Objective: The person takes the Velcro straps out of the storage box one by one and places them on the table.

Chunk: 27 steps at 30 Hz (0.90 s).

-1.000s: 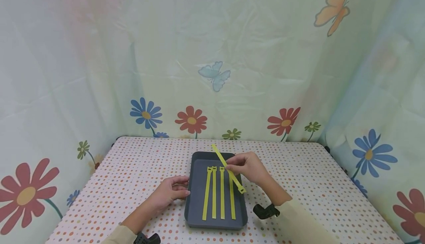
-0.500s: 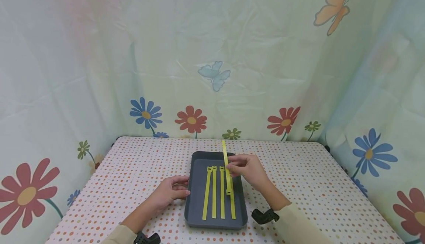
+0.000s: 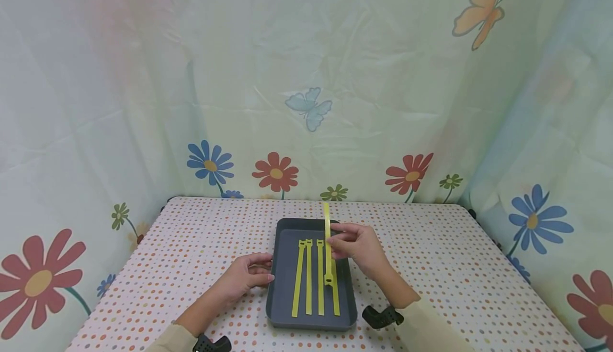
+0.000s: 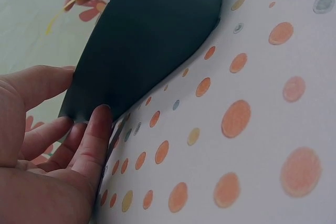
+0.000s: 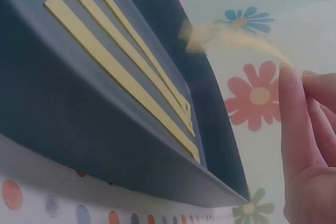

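Currently, the right hand (image 3: 361,248) pinches a yellow held strap (image 3: 328,259) between thumb and fingers, above the right side of the dark grey tray (image 3: 282,288). The slotted head of the held strap points toward the near side of the tray, while its plain end rises past the tray's far rim in the head view; the right wrist view shows it bent and blurred.

Beside the tray's left wall, the left hand (image 3: 244,277) has its fingers loosely spread, fingertips touching the outside of that wall.

Inside the tray lie four more yellow straps, slotted ends toward its far side where they can be seen. The leftmost strap (image 3: 298,283) slants, its head right beside that of the second strap (image 3: 308,283). The third strap (image 3: 321,283) lies apart, just right of the tray's middle. The fourth strap (image 3: 336,301), nearest the tray's right wall, is partly hidden by the held one.

Beneath the tray is a desk (image 3: 201,245) with a dotted cover; beyond it hangs a flowered backdrop (image 3: 383,48).
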### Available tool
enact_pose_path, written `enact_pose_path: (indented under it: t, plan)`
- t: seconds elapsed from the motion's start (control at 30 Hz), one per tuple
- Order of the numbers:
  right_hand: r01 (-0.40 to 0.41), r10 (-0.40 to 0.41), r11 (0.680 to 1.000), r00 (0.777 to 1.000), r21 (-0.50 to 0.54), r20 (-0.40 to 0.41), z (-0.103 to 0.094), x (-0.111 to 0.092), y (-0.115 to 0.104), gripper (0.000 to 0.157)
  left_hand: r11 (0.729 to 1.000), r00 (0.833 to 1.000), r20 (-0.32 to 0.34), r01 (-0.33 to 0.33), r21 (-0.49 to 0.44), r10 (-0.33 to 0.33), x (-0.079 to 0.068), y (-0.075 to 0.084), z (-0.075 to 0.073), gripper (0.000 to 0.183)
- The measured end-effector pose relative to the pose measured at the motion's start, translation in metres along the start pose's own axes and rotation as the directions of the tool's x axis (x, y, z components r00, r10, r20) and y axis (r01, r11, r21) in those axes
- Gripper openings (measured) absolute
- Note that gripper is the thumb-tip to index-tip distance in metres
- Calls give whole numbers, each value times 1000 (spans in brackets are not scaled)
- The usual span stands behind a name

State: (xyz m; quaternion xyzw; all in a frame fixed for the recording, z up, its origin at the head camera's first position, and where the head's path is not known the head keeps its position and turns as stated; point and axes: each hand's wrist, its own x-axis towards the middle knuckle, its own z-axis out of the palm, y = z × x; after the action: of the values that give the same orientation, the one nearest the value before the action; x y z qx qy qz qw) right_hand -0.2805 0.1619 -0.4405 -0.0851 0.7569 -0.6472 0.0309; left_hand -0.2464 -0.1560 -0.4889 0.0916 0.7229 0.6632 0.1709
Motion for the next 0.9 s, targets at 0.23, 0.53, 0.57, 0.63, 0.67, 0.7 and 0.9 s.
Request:
enact_pose_path:
  t: [0.23, 0.53, 0.57, 0.63, 0.67, 0.7, 0.9]
  plan:
    - [-34, 35, 999, 999, 31, -8, 2, -5, -2, 54, 1000, 1000, -11, 14, 6, -13, 0, 1, 1, 64]
    - [-52, 53, 999, 998, 4, -16, 3, -10, -3, 56, 1000, 1000, -12, 7, 8, -7, 0, -1, 0, 65]
    - [-51, 51, 999, 999, 3, -14, 3, -10, -3, 56, 1000, 1000, -12, 8, 7, -7, 0, -1, 0, 65]
    - [-46, 46, 999, 999, 0, -12, 3, -11, -3, 56, 1000, 1000, -13, 10, 6, -10, 0, -1, 0, 65]
    - [-43, 43, 999, 999, -1, -11, 2, -11, -3, 56, 1000, 1000, -13, 11, 6, -11, 0, -1, 0, 64]
    - [-40, 40, 999, 999, -3, -11, 2, -12, -3, 56, 1000, 1000, -12, 12, 5, -12, 0, -1, 0, 64]
    - [-30, 30, 1000, 1000, -11, 1, 0, -16, -3, 57, 1000, 1000, -17, 18, 11, -18, 0, 0, 1, 64]
